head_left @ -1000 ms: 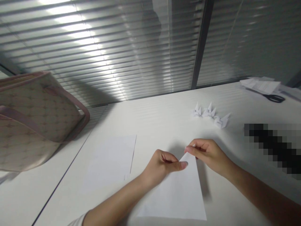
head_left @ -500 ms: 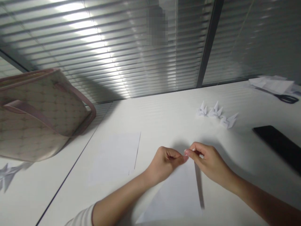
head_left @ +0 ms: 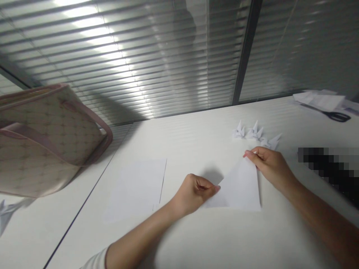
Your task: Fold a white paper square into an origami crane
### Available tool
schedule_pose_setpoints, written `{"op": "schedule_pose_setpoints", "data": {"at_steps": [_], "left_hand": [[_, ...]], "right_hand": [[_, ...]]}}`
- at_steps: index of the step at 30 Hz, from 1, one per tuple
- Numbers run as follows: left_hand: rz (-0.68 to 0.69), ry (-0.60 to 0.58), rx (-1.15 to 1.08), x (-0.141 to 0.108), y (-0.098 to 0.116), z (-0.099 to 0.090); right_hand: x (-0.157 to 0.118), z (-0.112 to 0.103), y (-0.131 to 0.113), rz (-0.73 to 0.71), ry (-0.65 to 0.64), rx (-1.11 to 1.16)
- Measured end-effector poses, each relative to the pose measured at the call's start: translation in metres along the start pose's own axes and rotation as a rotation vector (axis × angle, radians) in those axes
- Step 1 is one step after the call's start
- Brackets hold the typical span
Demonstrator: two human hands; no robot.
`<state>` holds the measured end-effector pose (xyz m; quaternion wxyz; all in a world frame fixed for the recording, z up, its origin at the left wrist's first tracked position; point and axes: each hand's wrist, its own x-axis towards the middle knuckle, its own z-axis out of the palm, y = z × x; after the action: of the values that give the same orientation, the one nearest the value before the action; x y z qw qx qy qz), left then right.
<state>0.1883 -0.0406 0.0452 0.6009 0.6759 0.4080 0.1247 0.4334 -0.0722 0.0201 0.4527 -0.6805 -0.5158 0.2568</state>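
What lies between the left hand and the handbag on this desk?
In the head view, a flat white paper sheet lies on the white table between the left hand and the handbag.

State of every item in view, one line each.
Left hand: fingers curled, at the paper's left edge.
Right hand: pinching the paper's top corner.
Folded white paper: folded, triangular.
Flat white sheet: lying flat, unfolded.
Origami cranes: three, finished, in a row.
Scissors: closed, lying beside loose paper.
Quilted handbag: standing, handles hanging down its side.
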Motion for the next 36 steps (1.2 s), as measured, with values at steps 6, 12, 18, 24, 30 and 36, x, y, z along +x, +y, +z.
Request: {"op": "schedule_pose_setpoints", "data": {"at_steps": [6,12,18,24,30,36], "left_hand": [[-0.017,0.002,0.067,0.009,-0.006,-0.014],[-0.024,-0.013,0.284,0.012,0.002,-0.054],[0.011,0.190,0.727,-0.005,0.011,-0.072],[0.274,0.146,0.962,-0.033,-0.009,-0.004],[0.434,0.093,1.101,-0.028,-0.035,0.019],[0.411,0.136,1.115,-0.030,-0.042,0.009]], "right_hand": [[0.015,-0.011,0.013,0.018,0.042,-0.040],[0.018,-0.012,0.020,0.033,-0.118,-0.039],[0.007,-0.002,0.026,-0.043,-0.451,-0.144],[-0.012,0.012,0.015,-0.259,-0.282,-0.368],[-0.060,0.047,0.001,-0.682,-0.429,-0.528],[-0.065,0.046,0.016,-0.714,-0.410,-0.695]]}}
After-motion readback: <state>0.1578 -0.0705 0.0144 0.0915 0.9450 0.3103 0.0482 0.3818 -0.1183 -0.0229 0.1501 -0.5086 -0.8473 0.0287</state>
